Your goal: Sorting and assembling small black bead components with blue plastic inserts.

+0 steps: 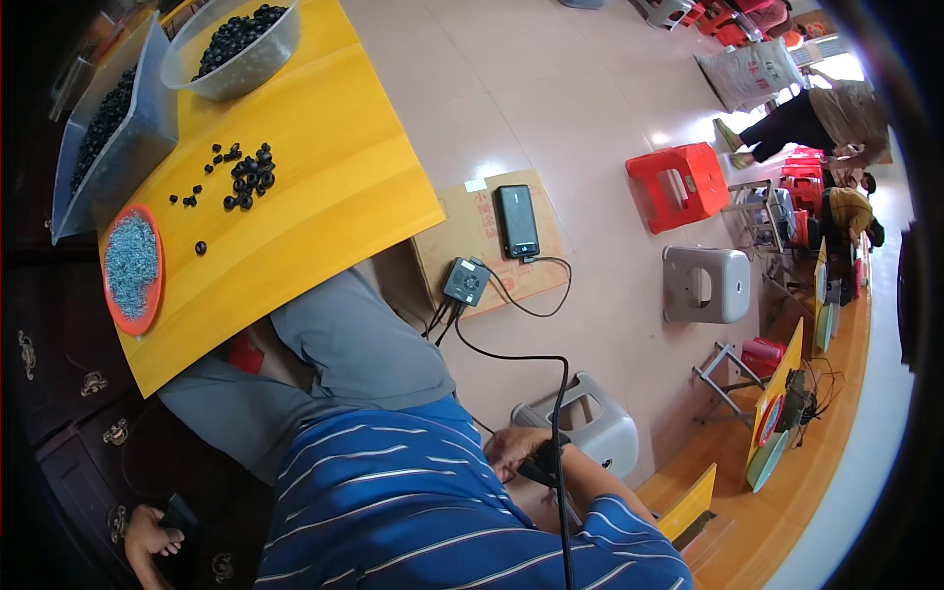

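Observation:
My left hand (152, 533) is low at the left, beside the dark wooden drawers, with its fingers curled. A dark box-shaped object (183, 513) is right by those fingers; whether they grip it is unclear. My right hand (509, 450) is beside my hip, near a grey plastic stool (590, 433), with a black band (541, 464) at its wrist. Its fingers are partly hidden. Neither hand touches the yellow board (324, 167), where small black round parts (254, 177) lie in a loose cluster. An orange-red dish (157, 258) of small silvery pieces sits at the board's edge.
Two clear tubs, one round (277, 61) and one rectangular (147, 110), hold black parts. A cardboard box (526, 280) carries a black power bank (517, 221) and a small cabled device (466, 282). A black cable crosses my right arm. Red (678, 187) and grey stools (708, 283) and other people occupy the right.

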### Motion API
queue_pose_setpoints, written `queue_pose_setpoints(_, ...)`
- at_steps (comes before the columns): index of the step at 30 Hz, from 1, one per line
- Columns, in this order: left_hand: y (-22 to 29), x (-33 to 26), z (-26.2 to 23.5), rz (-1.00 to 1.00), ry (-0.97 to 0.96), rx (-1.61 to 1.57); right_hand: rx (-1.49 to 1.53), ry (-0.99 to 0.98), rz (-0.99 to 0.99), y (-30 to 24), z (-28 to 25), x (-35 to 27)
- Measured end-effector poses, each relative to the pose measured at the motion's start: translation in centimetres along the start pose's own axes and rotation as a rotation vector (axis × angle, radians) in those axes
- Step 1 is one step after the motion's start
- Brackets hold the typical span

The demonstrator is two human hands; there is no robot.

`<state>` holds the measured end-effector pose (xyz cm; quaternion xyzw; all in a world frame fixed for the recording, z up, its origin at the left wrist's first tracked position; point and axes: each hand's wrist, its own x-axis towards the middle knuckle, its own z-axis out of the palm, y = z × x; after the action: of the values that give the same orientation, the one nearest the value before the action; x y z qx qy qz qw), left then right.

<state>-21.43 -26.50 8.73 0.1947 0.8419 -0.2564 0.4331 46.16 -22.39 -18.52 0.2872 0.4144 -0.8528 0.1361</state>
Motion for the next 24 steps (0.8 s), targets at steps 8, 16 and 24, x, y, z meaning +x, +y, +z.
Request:
queue_pose_setpoints(8,3.2,-0.3,1.2,0.103,-0.111,-0.034,0.792,0.006,-0.274,-4.1,-3.6,-3.7)
queue_pose_setpoints(16,-1.5,-2.2,-1.6,0.126,-0.028,-0.168,0.096,-0.470,-0.732,-19.8,0.4,-3.3)
queue_pose_setpoints(24,-4.0,-3.4,-5.2,0.110,-0.019,-0.174,0.389,0.680,-0.377,-17.6,-2.2,-2.1)
